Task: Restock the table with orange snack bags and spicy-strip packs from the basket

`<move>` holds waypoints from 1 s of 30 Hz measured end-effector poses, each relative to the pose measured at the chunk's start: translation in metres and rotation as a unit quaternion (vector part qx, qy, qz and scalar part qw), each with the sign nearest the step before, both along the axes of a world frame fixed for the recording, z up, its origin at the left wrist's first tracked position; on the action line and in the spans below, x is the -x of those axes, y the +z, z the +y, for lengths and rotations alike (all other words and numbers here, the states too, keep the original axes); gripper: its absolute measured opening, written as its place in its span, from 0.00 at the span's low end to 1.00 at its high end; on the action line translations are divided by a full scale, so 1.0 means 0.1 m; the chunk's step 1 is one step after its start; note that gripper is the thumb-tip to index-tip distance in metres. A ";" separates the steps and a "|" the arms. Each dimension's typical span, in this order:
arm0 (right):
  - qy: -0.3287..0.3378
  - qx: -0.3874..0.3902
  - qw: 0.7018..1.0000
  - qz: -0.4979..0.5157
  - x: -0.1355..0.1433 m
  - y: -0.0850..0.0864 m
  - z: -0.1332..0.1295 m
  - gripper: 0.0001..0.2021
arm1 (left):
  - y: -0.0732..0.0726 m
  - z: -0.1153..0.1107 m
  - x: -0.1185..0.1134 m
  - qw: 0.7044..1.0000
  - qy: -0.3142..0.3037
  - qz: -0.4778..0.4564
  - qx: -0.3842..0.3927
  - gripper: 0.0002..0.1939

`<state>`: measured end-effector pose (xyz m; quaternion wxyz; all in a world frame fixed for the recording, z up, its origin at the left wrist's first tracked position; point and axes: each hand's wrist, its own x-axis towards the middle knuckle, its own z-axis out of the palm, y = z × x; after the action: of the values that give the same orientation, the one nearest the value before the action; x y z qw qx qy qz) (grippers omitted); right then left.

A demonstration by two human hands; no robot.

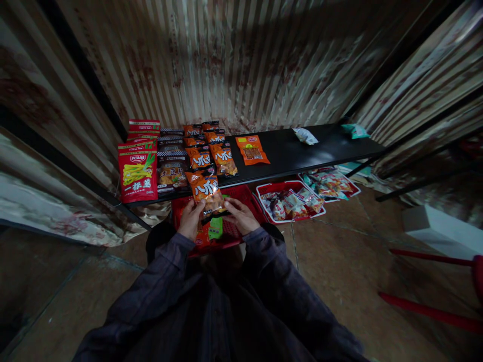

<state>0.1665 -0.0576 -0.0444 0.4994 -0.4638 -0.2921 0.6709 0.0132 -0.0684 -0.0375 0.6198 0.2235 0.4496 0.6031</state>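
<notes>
Between both hands I hold an orange snack bag (207, 192) with large white characters, tilted over a red basket (245, 198). My left hand (191, 217) is closed on its lower left side, thumb on the front. My right hand (240, 213) grips the lower right corner. Just beyond, matching orange bags (223, 160) stand in two rows on the black shelf (279, 163). Left of them are dark potato-chip bags (170, 171) and red bags (138, 173) with a yellow vegetable picture. A green packet (216, 229) lies in the basket below my hands.
A flat orange packet (252, 150), a white packet (305, 136) and a teal packet (355, 130) lie along the shelf. Filled baskets, one white-rimmed (322, 213), stand on the floor to the right. A white box (441, 231) and red chair legs (430, 309) are farther right.
</notes>
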 end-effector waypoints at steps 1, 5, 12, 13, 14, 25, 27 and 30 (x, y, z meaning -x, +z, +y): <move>0.008 0.007 1.000 -0.002 0.01 -0.01 -0.03 0.21 | 0.00 0.01 0.00 1.000 0.007 0.003 0.000 0.26; 0.026 0.026 0.999 0.013 0.08 -0.04 -0.08 0.20 | -0.04 0.04 -0.02 1.000 0.020 0.018 -0.004 0.24; 0.000 0.027 0.998 0.061 0.15 -0.06 -0.10 0.23 | 0.01 0.06 -0.03 1.000 0.027 -0.004 -0.002 0.23; -0.002 0.025 0.998 0.063 0.15 -0.06 -0.11 0.24 | 0.02 0.06 -0.03 1.000 0.027 -0.012 0.001 0.23; -0.004 0.023 0.998 0.064 0.15 -0.06 -0.11 0.24 | 0.03 0.06 -0.03 0.999 0.028 -0.018 0.004 0.23; 0.016 -0.020 0.998 0.051 0.15 -0.06 -0.16 0.22 | 0.07 0.06 -0.03 0.999 0.037 -0.026 0.027 0.24; 0.022 -0.028 0.998 0.049 0.14 -0.07 -0.17 0.21 | 0.08 0.06 -0.03 0.998 0.042 -0.028 0.032 0.25; 0.019 -0.032 0.998 0.057 0.15 -0.06 -0.17 0.20 | 0.09 0.07 -0.04 0.998 0.044 -0.028 0.036 0.26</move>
<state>0.1517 -0.0747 -0.0508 0.5172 -0.4029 -0.2934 0.6958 0.0173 -0.0618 -0.0289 0.6128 0.1635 0.4628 0.6193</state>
